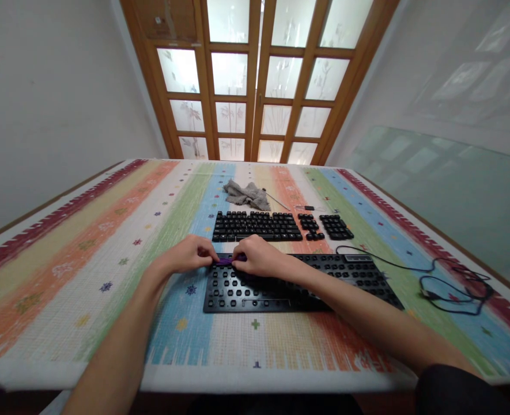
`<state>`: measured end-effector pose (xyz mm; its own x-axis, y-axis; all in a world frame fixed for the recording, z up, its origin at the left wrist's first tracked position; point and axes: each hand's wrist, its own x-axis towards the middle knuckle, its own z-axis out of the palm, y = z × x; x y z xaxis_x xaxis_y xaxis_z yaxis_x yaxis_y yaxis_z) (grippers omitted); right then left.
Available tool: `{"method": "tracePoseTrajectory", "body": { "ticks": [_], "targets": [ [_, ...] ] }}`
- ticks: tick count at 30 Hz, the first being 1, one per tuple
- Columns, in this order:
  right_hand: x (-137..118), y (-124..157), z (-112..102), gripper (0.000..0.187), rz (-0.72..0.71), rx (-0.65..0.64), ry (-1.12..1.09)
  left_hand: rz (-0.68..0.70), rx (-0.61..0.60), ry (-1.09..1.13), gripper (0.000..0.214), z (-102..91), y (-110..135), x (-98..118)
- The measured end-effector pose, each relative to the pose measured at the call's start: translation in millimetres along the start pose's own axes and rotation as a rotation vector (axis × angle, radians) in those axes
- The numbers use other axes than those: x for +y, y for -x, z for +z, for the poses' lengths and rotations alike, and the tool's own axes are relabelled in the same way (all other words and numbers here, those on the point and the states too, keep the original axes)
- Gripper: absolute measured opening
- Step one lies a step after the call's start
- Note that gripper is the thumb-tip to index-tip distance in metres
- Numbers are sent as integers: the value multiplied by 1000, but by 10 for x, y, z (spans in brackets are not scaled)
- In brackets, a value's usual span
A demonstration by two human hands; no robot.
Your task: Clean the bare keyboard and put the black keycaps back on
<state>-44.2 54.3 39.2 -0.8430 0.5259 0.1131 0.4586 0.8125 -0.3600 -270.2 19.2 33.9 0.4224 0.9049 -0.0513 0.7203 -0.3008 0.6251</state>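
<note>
A black keyboard base (324,274) with its keycaps off lies in front of me, bare key stems showing. Over its upper left corner, a purple cloth (225,261) is stretched between my hands. My left hand (192,253) pinches the cloth's left end at the keyboard's corner. A little to the right, my right hand (257,256) has its fingers closed on the other end, and its forearm crosses above the keyboard. Just behind the base, loose black keycaps (257,226) are laid out in keyboard order.
A crumpled grey cloth (246,195) lies beyond the keycaps, beside a thin rod-like tool (276,200) and a small black-handled item (309,208). The keyboard's cable (457,288) is coiled at the right. A striped tablecloth (120,276) covers the table.
</note>
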Motion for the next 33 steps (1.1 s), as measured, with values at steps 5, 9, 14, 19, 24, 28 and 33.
{"method": "tracePoseTrajectory", "body": {
  "ticks": [5,9,14,19,24,28,33],
  "targets": [
    [22,47,-22,11,167,32,-52,72,32,-98,17,23,-11,60],
    [21,86,-25,9,206,39,-54,91,82,-120,26,81,-57,101],
    [34,123,-22,11,224,73,-19,81,110,-145,25,152,-114,101],
    [54,211,-101,13,229,54,-31,44,118,-119,23,174,-121,99],
    [74,346,-197,19,304,51,-29,68,121,-110,19,183,-129,111],
    [131,447,-215,24,302,52,-32,123,162,-124,16,196,-140,157],
    [219,537,-184,37,183,56,-98,155,166,-139,13,234,-157,217]
  ]
}}
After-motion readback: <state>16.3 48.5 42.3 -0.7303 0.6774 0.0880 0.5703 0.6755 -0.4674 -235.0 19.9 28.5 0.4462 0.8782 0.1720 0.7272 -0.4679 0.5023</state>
